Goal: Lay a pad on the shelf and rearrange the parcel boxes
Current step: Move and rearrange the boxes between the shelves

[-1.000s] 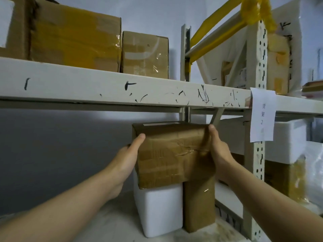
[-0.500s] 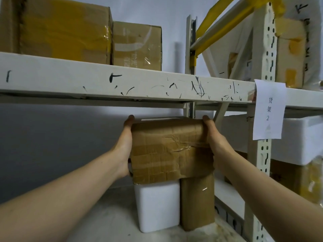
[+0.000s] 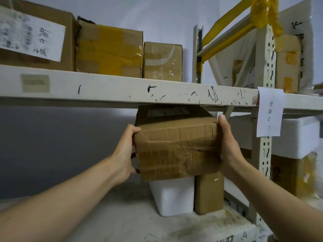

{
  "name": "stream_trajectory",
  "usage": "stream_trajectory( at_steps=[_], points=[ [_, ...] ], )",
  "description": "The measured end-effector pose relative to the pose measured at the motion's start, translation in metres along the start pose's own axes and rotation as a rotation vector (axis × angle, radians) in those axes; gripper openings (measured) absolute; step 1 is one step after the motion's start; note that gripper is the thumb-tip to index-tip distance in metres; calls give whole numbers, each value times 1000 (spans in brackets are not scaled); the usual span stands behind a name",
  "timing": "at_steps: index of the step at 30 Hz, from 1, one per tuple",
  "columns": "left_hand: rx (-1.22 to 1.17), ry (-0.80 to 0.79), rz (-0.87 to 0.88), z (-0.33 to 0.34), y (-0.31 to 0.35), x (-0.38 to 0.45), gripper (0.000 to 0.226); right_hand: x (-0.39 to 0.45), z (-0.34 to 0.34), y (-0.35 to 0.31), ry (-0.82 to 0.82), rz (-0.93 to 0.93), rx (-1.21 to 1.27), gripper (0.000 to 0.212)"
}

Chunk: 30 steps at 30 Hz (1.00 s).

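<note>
The crumpled parcel box has come up off the white foam box beneath it and tilts toward me. The left hand and right hand clamp its sides, fingers curled round. Looks like it's being pulled out for re-stacking.

Dim, flat indoor light, bluish cast. Deep shadow under the upper shelf beam, darkest at 9 o'clock on the back wall. Small tape glare on a carton at 12. Label at 10 smeared by blur. Wide-angle bending at the edges.
</note>
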<state>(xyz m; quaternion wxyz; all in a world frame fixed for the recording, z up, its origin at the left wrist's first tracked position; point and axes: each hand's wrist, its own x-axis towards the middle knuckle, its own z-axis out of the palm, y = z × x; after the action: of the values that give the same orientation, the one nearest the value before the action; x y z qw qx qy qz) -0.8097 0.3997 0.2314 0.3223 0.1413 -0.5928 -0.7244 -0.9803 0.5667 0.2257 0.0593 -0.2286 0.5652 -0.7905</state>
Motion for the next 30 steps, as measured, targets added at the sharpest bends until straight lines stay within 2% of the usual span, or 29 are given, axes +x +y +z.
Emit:
stream_trajectory(
  at_steps=[2,4,6,9,11,13,16,19,21,24,26,30],
  points=[
    [1,-33,17,-14,-2,-7,24,-12,3,3,-25,-8,-33,81],
    [27,-77,11,-29,-5,-16,22,-26,5,7,-44,-3,-55,83],
    [65,-118,-4,-41,-9,-26,17,-38,5,12,-57,17,-60,71],
    [124,-182,-28,-61,-14,-42,9,-57,6,20,-94,56,-48,37],
    [192,-245,-55,-74,-18,-49,47,-69,8,26,-139,79,-45,22],
    [230,-265,-58,-85,-23,-57,68,-81,10,31,-173,81,-48,20],
    [268,-258,-69,-100,-30,-69,74,-97,12,36,-205,49,-78,25],
    [327,-228,-82,-111,-43,-82,78,-112,10,44,-261,14,-123,61],
    [344,-227,-91,-116,-50,-92,75,-119,7,48,-285,21,-134,74],
    [396,-265,-111,-124,-57,-105,78,-131,-2,57,-315,39,-169,80],
    [460,-300,-128,-128,-61,-113,92,-140,-9,63,-311,57,-182,82],
    [591,-386,-112,-122,-62,-127,124,-161,-24,71,-244,70,-188,72]
  ],
)
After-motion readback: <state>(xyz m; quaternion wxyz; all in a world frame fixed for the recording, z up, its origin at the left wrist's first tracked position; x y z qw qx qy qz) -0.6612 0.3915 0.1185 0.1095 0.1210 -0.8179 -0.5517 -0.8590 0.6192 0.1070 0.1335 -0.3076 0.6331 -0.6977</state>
